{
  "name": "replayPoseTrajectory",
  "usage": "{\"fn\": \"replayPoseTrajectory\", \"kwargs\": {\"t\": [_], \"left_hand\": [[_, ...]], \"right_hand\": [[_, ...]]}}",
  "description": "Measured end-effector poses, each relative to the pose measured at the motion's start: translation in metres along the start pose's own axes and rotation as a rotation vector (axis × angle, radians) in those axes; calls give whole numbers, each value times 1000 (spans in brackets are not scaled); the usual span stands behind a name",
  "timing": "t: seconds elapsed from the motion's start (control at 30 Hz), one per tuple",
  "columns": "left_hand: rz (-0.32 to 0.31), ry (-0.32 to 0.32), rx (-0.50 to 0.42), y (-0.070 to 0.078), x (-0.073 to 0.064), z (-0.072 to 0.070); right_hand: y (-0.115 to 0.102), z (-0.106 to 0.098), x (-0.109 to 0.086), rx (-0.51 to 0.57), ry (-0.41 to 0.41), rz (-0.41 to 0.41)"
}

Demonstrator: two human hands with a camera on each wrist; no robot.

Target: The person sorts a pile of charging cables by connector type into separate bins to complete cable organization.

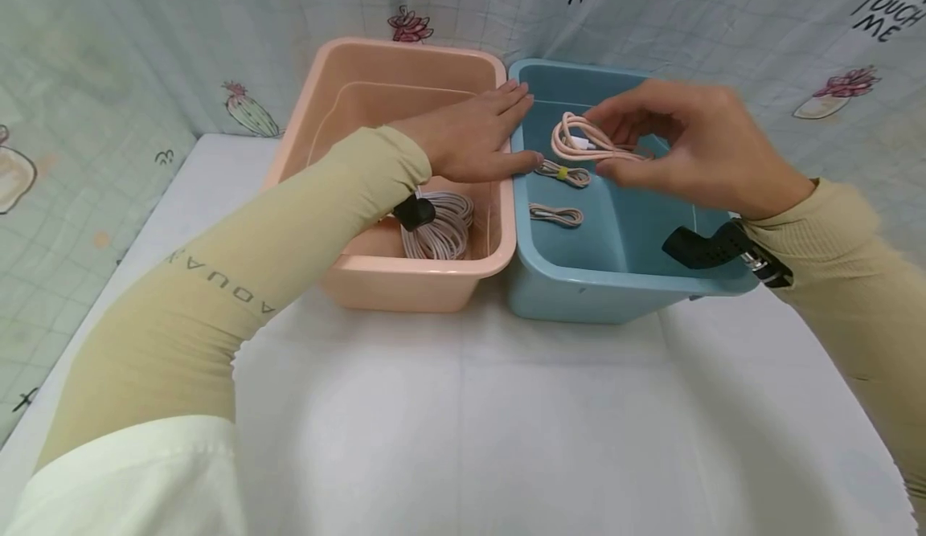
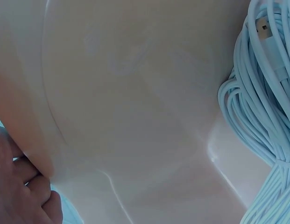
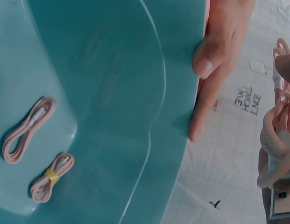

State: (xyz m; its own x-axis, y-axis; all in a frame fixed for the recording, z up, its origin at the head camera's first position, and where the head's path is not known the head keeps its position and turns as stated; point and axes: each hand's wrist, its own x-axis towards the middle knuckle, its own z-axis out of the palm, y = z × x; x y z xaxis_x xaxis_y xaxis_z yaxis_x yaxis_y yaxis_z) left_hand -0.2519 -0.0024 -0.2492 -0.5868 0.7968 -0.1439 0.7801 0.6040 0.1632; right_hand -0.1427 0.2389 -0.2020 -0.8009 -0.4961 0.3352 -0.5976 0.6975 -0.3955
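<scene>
My right hand (image 1: pixel 694 138) is over the blue bin (image 1: pixel 579 279), pinching a coiled pink cable (image 1: pixel 571 138) between thumb and fingers. A metal USB plug (image 3: pixel 281 205) shows at one end of that coil in the right wrist view. My left hand (image 1: pixel 481 130) rests across the meeting rims of the two bins, fingers extended, thumb reaching over the blue rim. Inside the blue bin lie two small coiled cables: one with a yellow tie (image 3: pixel 51 179) and one without it (image 3: pixel 30 130). The pink bin (image 1: pixel 405 283) contains a thick white cable bundle (image 1: pixel 441 227), partly behind my left forearm.
Both bins stand side by side on a white-covered table (image 1: pixel 463 415). A patterned cloth (image 1: pixel 239 30) hangs close behind them and along the left side. My left sleeve (image 1: pixel 239 271) crosses over the pink bin's front left part.
</scene>
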Motion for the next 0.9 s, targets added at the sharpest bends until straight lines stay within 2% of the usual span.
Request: {"fn": "replayPoseTrajectory", "kwargs": {"t": [0.27,0.9], "left_hand": [[-5,-2,1,-1,0,0],[-10,12,-9,-1,2,3]], "right_hand": [[16,8,5,26,-1,92],[37,28,10,27,-24,167]]}}
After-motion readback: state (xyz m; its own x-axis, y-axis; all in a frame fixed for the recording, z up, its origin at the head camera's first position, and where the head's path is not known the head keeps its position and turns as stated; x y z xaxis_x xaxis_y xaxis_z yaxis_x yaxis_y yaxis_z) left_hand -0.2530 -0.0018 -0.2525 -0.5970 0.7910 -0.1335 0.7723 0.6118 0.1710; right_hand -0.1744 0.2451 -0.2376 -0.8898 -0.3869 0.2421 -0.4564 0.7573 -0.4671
